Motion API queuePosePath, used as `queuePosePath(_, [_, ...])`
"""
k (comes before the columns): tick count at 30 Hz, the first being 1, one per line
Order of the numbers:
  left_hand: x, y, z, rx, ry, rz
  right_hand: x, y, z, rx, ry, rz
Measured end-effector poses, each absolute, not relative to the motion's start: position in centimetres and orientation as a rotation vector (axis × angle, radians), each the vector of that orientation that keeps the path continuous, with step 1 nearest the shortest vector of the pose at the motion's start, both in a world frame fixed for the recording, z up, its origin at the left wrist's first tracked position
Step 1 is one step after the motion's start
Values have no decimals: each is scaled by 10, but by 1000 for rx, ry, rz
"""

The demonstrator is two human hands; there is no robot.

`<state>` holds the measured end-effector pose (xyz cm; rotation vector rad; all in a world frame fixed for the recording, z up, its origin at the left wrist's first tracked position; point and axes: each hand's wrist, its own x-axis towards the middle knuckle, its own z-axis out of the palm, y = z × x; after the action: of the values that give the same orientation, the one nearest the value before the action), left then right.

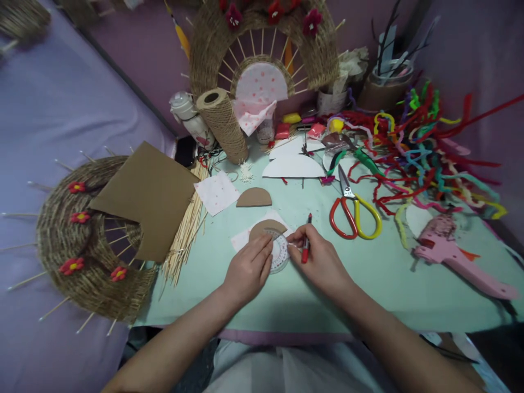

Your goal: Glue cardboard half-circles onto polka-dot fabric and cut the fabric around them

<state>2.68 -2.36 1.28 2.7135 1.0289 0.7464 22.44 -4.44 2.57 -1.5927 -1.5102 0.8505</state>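
My left hand [249, 266] presses its closed fingers on the edge of a clear protractor [279, 252]. Under it lies a brown cardboard half-circle [262, 228], on a white spotted paper [239, 240]. A red pen [305, 248] is tucked in my right hand [321, 261], whose thumb and index finger pinch at the protractor's right edge. Just beyond my hands rests a second cardboard half-circle [254, 197]. Another spotted paper square [216, 193] lies to its left. Part of the protractor is hidden by my left fingers.
Red-and-yellow scissors [355, 210] lie to the right, a pink glue gun [460, 256] farther right. Colourful pipe cleaners [413, 158] heap behind. At left are thin sticks [186, 234], brown card [147, 196] and a woven piece [61, 240]. A twine cone [224, 125] stands at the back.
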Motion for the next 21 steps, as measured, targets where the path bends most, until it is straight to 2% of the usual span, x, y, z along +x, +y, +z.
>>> queuePosePath(3, [29, -32, 12, 2688, 1085, 713, 213, -47, 27, -1487, -1314, 1002])
queuePosePath(6, [31, -43, 14, 2651, 1170, 701, 197, -55, 26, -1421, -1271, 979])
queuePosePath(13, [11, -67, 17, 2554, 1346, 759, 202, -71, 26, -1218, -1753, 217])
queuePosePath(21, [-7, -72, 13, 2429, 1428, 841, 205, -69, 19, -1077, -2213, 196])
